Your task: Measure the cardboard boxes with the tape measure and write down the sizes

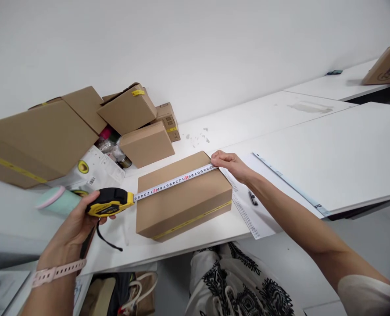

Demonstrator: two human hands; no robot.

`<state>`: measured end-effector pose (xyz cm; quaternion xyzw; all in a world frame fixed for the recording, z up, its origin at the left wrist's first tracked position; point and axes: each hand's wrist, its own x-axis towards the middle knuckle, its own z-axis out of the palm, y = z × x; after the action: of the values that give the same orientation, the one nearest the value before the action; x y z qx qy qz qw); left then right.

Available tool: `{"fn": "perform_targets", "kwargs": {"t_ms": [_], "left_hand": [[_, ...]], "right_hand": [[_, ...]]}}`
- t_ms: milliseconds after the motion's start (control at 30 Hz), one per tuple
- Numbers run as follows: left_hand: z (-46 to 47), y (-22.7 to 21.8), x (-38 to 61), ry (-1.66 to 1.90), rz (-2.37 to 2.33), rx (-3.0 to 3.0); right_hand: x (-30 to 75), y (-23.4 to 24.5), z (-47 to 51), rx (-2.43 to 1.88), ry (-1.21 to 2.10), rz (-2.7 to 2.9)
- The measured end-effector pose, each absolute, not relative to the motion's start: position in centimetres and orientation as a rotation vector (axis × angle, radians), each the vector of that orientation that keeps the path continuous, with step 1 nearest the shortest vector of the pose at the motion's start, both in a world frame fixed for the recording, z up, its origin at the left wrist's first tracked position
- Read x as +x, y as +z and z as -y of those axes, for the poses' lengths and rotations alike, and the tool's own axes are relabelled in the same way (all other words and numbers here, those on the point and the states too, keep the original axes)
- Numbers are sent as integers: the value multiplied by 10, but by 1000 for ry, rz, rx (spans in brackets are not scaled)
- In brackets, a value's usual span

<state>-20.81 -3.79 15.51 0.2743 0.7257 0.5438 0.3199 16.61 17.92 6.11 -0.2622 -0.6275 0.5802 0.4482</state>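
Observation:
A closed cardboard box (181, 197) with yellow tape along its side lies on the white table. My left hand (83, 215) is wrapped round the black and yellow case of a tape measure (111, 202), just off the box's left end, its black strap hanging down. The white blade (171, 184) runs out of the case across the top of the box. At the far right edge of the box, my right hand (226, 161) pinches the blade's end between thumb and fingers. The tip itself is hidden under those fingers.
Several other cardboard boxes (147, 142) stand along the wall at the left. A mint cup (58, 201) is behind my left hand. To the right are a spiral notebook (260, 219), a black pen (253, 198) and a long pale ruler-like strip (287, 182). The table's front edge (181, 246) is close to my lap.

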Motion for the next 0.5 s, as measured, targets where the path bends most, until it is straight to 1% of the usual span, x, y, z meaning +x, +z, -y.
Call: {"fn": "perform_targets", "kwargs": {"t_ms": [500], "left_hand": [[33,145,-206,1415,-1908,694]], "right_hand": [[172,58,-190,-614,1493,1566]]}}
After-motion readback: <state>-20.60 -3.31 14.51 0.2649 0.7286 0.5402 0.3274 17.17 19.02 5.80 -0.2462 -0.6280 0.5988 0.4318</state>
